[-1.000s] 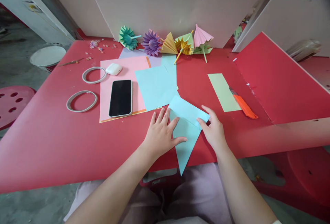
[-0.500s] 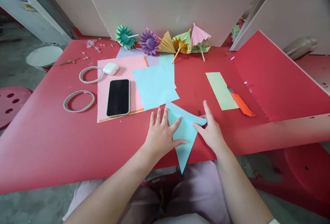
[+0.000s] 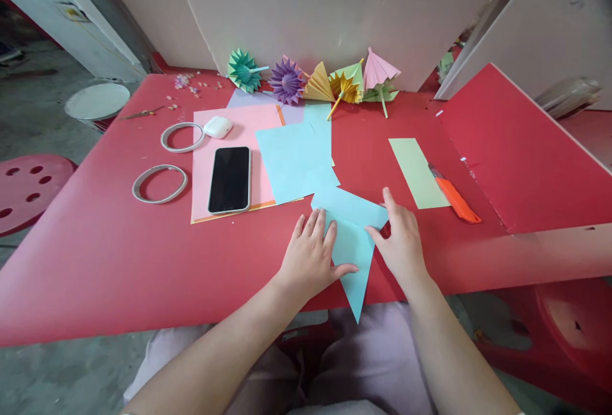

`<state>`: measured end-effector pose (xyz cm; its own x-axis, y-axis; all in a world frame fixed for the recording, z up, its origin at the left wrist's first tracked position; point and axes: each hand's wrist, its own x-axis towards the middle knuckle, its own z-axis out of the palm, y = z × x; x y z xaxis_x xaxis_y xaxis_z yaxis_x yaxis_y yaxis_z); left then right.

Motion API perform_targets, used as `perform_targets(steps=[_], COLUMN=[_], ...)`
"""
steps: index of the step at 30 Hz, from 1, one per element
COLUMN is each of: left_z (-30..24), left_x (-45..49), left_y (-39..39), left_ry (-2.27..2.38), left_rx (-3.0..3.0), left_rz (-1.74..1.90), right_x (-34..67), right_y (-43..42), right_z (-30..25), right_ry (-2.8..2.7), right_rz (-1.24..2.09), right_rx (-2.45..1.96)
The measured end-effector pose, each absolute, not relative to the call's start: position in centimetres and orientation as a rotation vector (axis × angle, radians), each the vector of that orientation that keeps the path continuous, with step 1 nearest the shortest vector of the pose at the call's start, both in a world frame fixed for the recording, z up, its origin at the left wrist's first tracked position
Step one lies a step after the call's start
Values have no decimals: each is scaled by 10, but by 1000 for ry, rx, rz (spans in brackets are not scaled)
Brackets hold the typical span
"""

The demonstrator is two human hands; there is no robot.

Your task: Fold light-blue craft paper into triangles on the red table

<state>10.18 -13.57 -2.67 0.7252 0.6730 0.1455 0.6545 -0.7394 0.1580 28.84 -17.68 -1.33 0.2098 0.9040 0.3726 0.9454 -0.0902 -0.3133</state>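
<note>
A light blue sheet of paper [image 3: 356,246] lies at the table's front edge, folded, its pointed end hanging toward my lap. A band along its top [image 3: 351,203] is set off by a crease. My left hand [image 3: 310,255] rests on the left side of the sheet, fingers stretched out and thumb across the paper. At the right corner of the band, my right hand [image 3: 402,243] has the paper between thumb and fingers, with the index finger pointing up. Some of its fingertips are hidden. Beyond the sheet lies another light blue paper [image 3: 296,157].
A phone [image 3: 230,179] sits on pink paper [image 3: 203,166], near an earbud case [image 3: 218,127] and two tape rolls [image 3: 160,184]. An orange cutter [image 3: 456,199] overlaps pale green paper [image 3: 415,173]. Several paper umbrellas [image 3: 287,80] line the back; a red panel [image 3: 521,153] stands right.
The top band of the blue paper now looks wider and flatter; before, it curled at the right. My right hand stays at that corner, my left on the sheet. The view has shifted slightly.
</note>
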Motion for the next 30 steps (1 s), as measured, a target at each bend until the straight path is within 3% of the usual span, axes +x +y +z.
perform_targets(steps=[4,11,21,30], left_z=[-24,-17,-22,-15], left_x=[101,96,107,93], left_y=[-133,-140,-158,-155], left_ry=[1082,1090,1243,1073], left_rx=[2841,2849,2787,2762], left_rz=[290,220,337,332], right_x=[282,252,239,243], right_y=[-162,-135,-134,-150], right_z=[5,21,-3,-32], right_ry=[-1897,-2218,-2286,-2175], right_rz=[-239,-39,-126,-228], right_rx=[-1996,-2070,-1873,-1682])
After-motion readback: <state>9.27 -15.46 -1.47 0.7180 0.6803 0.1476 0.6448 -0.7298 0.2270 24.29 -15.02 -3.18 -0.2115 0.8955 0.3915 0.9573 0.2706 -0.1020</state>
